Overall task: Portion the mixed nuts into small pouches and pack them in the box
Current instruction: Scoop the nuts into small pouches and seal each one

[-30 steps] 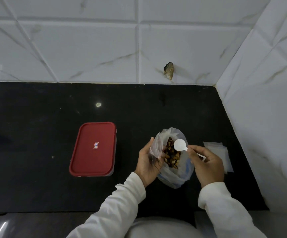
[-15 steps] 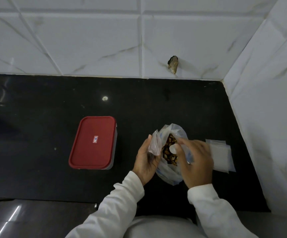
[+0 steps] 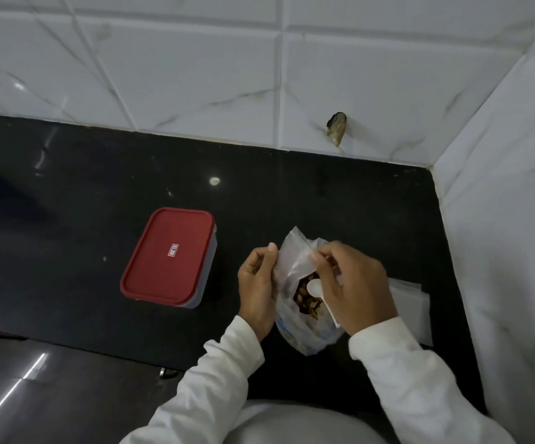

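Pinching pouch [image 3: 293, 254] edge, hands [image 3: 256, 285] [image 3: 357, 291] beside right wall [image 3: 500, 251].

We see a black stone worktop [image 3: 67, 219], polished to a mirror gloss. The wall tiles [image 3: 195, 75] are white, marble-veined and glossy, with one rough chipped hole [image 3: 336, 128]. The box [image 3: 167, 256] has a smooth red plastic lid over a translucent plastic base. The bag of nuts [image 3: 304, 334] is thin, crinkled clear plastic. The film above it looks to us like a small pouch [image 3: 293, 254] of similar plastic. The spoon [image 3: 313, 288] is smooth white plastic, the stack of pouches [image 3: 410, 296] clear and glossy, and the sleeves [image 3: 215, 379] are matt white cloth.
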`<state>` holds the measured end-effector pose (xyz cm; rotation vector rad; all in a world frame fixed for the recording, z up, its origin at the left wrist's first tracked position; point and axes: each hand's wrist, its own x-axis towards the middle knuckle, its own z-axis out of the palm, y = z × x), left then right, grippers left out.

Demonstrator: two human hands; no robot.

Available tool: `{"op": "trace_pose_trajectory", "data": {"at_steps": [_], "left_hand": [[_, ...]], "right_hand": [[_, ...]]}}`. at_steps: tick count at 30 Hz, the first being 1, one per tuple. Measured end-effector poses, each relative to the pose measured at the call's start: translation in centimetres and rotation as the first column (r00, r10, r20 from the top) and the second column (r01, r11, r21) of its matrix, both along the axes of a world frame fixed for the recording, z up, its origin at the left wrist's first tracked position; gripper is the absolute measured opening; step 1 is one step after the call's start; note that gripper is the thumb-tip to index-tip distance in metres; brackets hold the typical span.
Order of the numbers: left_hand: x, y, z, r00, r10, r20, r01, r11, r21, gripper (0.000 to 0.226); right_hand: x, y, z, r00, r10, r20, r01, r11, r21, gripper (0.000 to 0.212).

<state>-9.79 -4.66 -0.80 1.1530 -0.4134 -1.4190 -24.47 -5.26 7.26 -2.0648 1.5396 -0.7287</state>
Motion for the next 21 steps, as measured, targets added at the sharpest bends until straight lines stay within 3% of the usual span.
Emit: {"op": "trace_pose_trajectory", "data": {"at_steps": [5,8,10,14,21], "left_hand": [[1.1,0.4,1.7,0.993,-0.105,0.057,0.110,0.991,-0.078,0.026],[1.6,0.3,3.4,0.948,-0.194,0.253,0.224,0.970,-0.095,0.026],[1.6,0.2,4.4,0.918,-0.185,0.351,0.237,0.965,-0.111,0.028],[1.4,0.1,5.7,0.923,-0.091,0.374,0.141,0.984,-0.108,0.029],[2.2,0.2,6.8,0.908,-0.103,0.407,0.159,0.982,-0.106,0.010]], "right_hand": [[-1.3,-2.3,1.7,0.992,0.123,-0.027,-0.122,0.992,0.035,0.011],[-1.0,-3.3,1.9,0.981,0.175,-0.087,-0.170,0.983,0.066,0.009],[-0.6,-3.7,1.7,0.987,0.163,0.006,-0.163,0.985,0.064,0.006],[0.4,-3.0,1.2,0.918,-0.073,0.389,-0.037,0.963,0.268,0.021],[3.2,-2.1,0.3,0.676,-0.437,0.594,0.045,0.828,0.558,0.023]]}}
